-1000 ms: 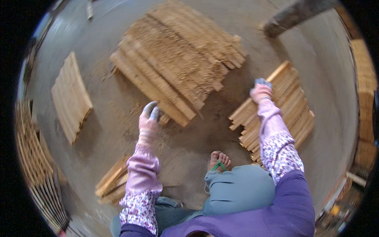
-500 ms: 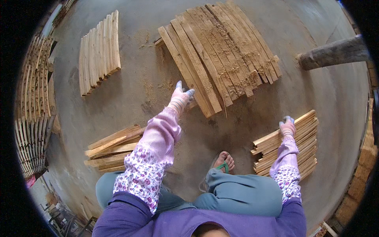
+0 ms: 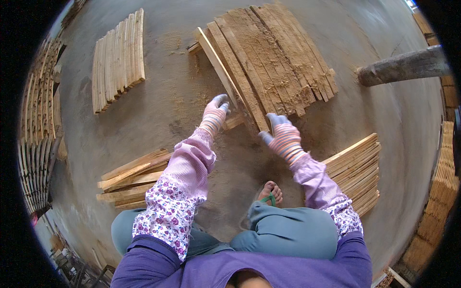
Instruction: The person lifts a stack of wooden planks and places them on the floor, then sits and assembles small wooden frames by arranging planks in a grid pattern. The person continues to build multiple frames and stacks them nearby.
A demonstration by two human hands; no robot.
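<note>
A wooden slat [image 3: 218,65] stands tipped up on its edge at the left side of a broad row of sawdust-covered slats [image 3: 273,57]. Its long edge is met by the curled fingers of my left hand [image 3: 216,113], in a striped glove with greyish fingertips. My right hand [image 3: 285,137], gloved alike, is beside the near end of that row, thumb and fingers apart, nothing between them. A short wooden crosspiece [image 3: 234,121] shows under the row's near left corner.
Neat slat stacks lie at the far left [image 3: 119,60] and by my right knee [image 3: 357,170]. Loose slats [image 3: 132,180] lie by my left knee. A thick post [image 3: 403,66] rises at the right. Racked wood [image 3: 41,110] lines the left, and more piles [image 3: 439,187] the right.
My right hand has left the right-hand stack and moved left to the row's near end. The leftmost slat has tipped up on edge at my left hand.
</note>
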